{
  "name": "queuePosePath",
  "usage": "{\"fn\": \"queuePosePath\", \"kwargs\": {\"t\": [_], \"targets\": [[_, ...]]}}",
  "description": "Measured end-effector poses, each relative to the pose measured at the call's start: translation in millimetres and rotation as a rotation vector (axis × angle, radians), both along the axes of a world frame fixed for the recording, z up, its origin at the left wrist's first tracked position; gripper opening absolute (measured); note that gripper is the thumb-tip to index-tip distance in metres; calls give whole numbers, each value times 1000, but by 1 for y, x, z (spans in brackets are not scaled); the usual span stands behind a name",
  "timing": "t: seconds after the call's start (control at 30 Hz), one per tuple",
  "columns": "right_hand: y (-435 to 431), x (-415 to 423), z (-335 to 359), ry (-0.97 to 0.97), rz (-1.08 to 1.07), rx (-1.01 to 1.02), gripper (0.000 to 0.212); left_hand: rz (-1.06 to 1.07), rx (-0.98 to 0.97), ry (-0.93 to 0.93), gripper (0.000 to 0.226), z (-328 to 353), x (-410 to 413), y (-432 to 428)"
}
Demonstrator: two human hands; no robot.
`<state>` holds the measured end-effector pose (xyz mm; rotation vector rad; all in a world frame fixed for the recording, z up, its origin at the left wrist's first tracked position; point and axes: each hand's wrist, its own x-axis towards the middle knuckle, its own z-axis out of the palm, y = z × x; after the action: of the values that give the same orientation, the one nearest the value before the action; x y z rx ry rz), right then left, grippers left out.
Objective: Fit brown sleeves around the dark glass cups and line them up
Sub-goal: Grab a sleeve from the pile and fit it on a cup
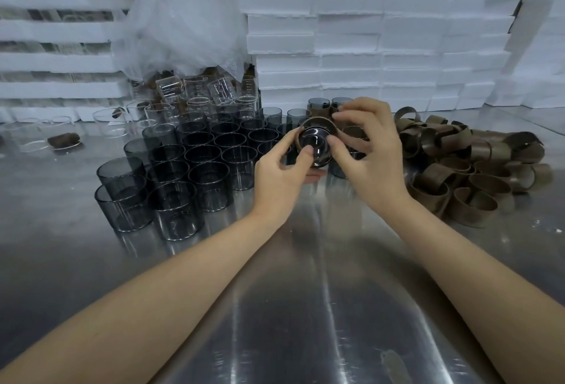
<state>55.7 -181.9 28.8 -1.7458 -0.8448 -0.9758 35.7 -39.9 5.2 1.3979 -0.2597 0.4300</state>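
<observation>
Just above the frame's centre, both hands hold one dark glass cup point(315, 143), tipped base-first toward the camera. The left hand point(282, 177) curls thumb and fingers round its lower left side, while the right hand point(371, 154) pinches the brown sleeve point(319, 122) ringing it, seemingly only partway on. Bare dark cups point(201, 166) crowd the steel table point(305, 292) at left; loose sleeves point(474, 169) pile at right.
</observation>
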Motion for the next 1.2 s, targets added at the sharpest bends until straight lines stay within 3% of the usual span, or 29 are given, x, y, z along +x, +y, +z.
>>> {"fn": "queuePosePath", "kwargs": {"t": [0.17, 0.53, 0.87, 1.2], "targets": [[8, -1, -6, 268, -48, 92, 26, 15, 41, -10, 36, -1, 0, 0], [10, -4, -8, 166, -176, 71, 30, -7, 93, -18, 32, -1, -1, -1], [10, 0, -9, 205, -152, 83, 31, -8, 60, 25, 34, -3, 3, -1], [0, 3, -6, 139, -170, -160, 31, 6, 27, 44, 42, -1, 6, 1]]}}
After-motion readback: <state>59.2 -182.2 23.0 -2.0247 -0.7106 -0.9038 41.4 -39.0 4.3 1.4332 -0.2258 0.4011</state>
